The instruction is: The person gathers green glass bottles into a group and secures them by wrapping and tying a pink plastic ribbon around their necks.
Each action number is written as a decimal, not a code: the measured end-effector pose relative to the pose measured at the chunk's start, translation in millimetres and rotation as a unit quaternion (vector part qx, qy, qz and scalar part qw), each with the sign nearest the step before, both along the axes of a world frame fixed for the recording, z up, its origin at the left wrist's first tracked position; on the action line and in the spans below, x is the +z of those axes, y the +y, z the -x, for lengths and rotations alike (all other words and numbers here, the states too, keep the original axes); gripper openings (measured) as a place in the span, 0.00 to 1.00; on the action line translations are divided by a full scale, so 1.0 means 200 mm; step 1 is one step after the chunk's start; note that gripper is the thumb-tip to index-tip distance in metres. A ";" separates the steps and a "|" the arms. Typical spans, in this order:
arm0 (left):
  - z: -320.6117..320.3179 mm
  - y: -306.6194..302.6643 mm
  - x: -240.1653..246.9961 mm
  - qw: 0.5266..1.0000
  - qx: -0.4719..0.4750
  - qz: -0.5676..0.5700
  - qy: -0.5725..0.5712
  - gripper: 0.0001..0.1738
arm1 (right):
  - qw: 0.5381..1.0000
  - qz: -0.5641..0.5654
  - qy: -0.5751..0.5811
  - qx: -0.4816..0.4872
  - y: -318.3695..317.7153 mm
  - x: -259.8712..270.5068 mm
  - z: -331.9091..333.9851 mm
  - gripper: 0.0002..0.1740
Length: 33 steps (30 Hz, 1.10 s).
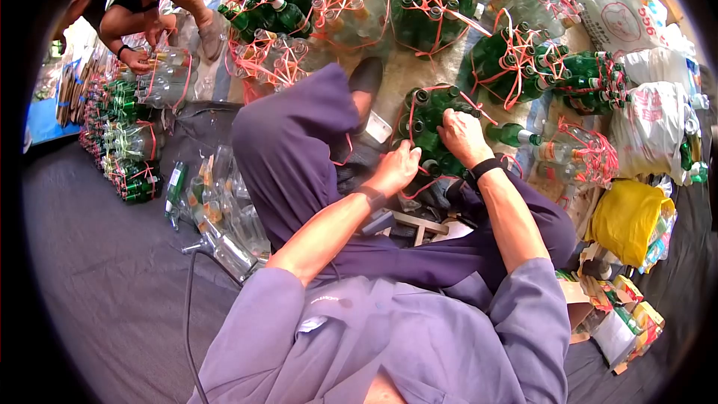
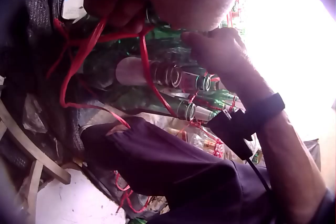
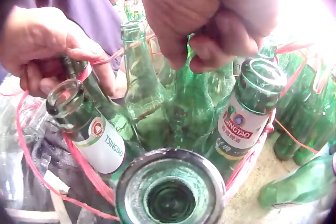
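A cluster of upright green beer bottles (image 1: 424, 121) stands between the person's legs, with red plastic string around it. On its near left side the left hand (image 1: 396, 170) pinches the red string (image 2: 71, 79) beside a bottle neck, as the left wrist view shows. The right hand (image 1: 464, 137) is over the middle of the cluster, its fingers curled round the neck of a green bottle (image 3: 188, 100). Two bottles with Tsingtao labels, a left one (image 3: 100, 145) and a right one (image 3: 241, 124), stand at the cluster's edge. The held bottle's mouth is hidden by the fingers.
Tied bottle bundles (image 1: 351, 4) line the far side. A loose green bottle (image 1: 513, 135) lies right of the cluster. White sacks (image 1: 649, 131) and a yellow bag (image 1: 628, 221) stand at the right. Loose bottles (image 1: 217, 194) lie left. Another person's hands (image 1: 138, 60) touch a clear-bottle bundle.
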<state>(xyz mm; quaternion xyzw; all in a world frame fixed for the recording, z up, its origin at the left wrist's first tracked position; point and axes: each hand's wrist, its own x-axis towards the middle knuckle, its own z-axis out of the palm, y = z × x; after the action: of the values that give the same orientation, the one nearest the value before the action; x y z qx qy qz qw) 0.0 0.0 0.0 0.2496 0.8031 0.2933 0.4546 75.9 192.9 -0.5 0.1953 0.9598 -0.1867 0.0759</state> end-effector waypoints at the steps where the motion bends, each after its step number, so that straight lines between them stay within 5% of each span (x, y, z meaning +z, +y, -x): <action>1: 0.01 -0.01 0.00 1.000 0.001 -0.003 0.004 0.27 | 1.000 0.002 0.005 -0.009 -0.01 -0.01 0.01 0.18; 9: -0.01 0.01 -0.02 1.000 0.000 -0.012 0.016 0.28 | 0.998 -0.016 0.058 -0.007 0.09 0.25 -0.06 0.19; 12: -0.02 0.00 -0.04 0.999 0.007 -0.039 0.026 0.28 | 0.990 0.064 -0.089 -0.094 0.24 0.48 -0.07 0.21; 14: -0.02 0.01 -0.03 0.999 0.009 -0.033 0.021 0.28 | 0.990 -0.022 -0.067 -0.121 0.36 0.55 -0.14 0.17; 17: -0.01 0.00 -0.02 1.000 0.008 -0.021 0.018 0.28 | 0.967 -0.191 -0.033 -0.165 0.54 0.45 -0.29 0.15; 21: -0.02 0.00 -0.04 1.000 0.002 -0.014 0.024 0.27 | 0.946 -0.141 -0.174 -0.233 0.62 0.20 -0.51 0.12; 26: -0.02 0.00 -0.04 1.000 -0.002 -0.016 0.023 0.27 | 0.959 -0.137 -0.072 -0.236 0.59 -0.04 -0.68 0.13; 33: -0.02 0.01 -0.05 0.999 0.009 -0.030 0.025 0.27 | 0.946 -0.142 -0.115 -0.267 0.54 0.27 -0.54 0.16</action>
<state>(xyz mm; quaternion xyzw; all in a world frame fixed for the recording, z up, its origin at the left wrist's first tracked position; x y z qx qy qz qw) 3.5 1.1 -10.2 0.2631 0.8073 0.3151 0.4239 183.9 301.2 53.2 0.4729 0.8740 -0.0382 0.1049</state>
